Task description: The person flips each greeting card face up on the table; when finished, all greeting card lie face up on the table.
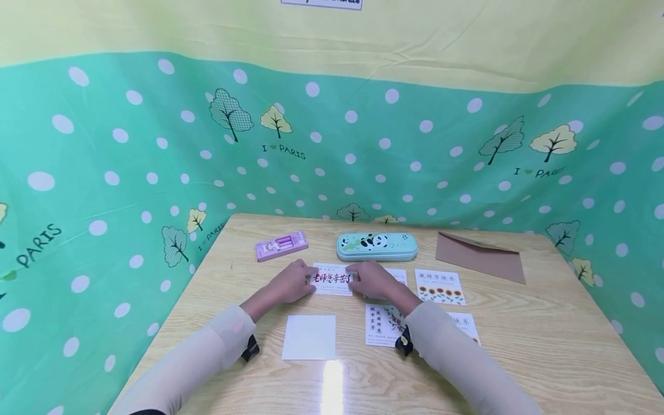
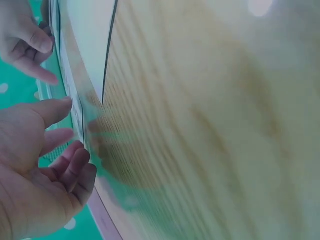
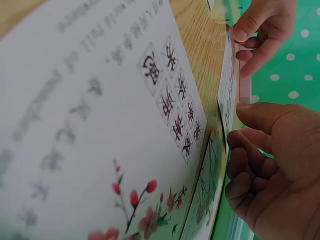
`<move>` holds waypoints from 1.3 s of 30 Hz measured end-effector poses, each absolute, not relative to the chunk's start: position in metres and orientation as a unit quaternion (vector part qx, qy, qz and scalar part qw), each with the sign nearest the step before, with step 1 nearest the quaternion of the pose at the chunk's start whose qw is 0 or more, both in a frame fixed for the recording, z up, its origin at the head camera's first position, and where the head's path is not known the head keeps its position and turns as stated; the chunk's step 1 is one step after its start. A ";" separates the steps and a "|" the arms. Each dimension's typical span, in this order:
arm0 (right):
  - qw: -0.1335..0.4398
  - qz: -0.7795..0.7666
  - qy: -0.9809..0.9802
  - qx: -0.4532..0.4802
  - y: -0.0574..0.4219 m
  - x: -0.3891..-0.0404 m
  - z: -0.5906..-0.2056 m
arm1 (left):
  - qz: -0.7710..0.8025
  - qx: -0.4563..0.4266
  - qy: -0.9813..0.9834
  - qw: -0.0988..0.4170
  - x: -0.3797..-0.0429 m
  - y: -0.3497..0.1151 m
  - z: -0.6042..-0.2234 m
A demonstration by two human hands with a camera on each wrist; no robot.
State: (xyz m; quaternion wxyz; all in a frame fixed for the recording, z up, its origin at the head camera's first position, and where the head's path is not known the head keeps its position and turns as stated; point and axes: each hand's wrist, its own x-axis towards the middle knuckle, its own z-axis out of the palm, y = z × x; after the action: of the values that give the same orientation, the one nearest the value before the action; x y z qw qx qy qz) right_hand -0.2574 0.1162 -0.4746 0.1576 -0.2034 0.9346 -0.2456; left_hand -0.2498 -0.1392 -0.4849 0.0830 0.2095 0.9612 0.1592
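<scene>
A white card with red brush lettering (image 1: 332, 279) lies near the middle of the table, in front of the pencil cases. My left hand (image 1: 293, 281) is at its left edge, the index finger and thumb stretched toward the card with a gap between them. At the opposite edge, my right hand (image 1: 374, 279) touches the card with its fingertips. Its forearm partly covers a card behind it. In the right wrist view the remaining fingers of the right hand (image 3: 280, 165) are loosely bent. The left hand (image 2: 45, 165) looks much the same in its own wrist view.
A blank white card (image 1: 309, 338) lies nearer me. To the right are a blossom card (image 1: 381, 325), a sunflower card (image 1: 440, 287) and another partly covered card (image 1: 467, 324). Behind stand a purple box (image 1: 282, 246), a panda pencil case (image 1: 377, 248) and a brown envelope (image 1: 479, 259).
</scene>
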 end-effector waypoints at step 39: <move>0.114 -0.240 0.889 -0.374 0.097 -0.174 -0.483 | 0.232 0.269 0.930 0.098 -0.133 -0.192 -0.487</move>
State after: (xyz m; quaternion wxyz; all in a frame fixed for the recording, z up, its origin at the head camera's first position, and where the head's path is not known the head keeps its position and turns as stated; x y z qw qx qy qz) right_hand -0.1736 0.0973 -0.4826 0.1143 -0.3737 0.8886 -0.2400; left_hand -0.1330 -0.1918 -0.4873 0.0979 0.2691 0.9297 0.2318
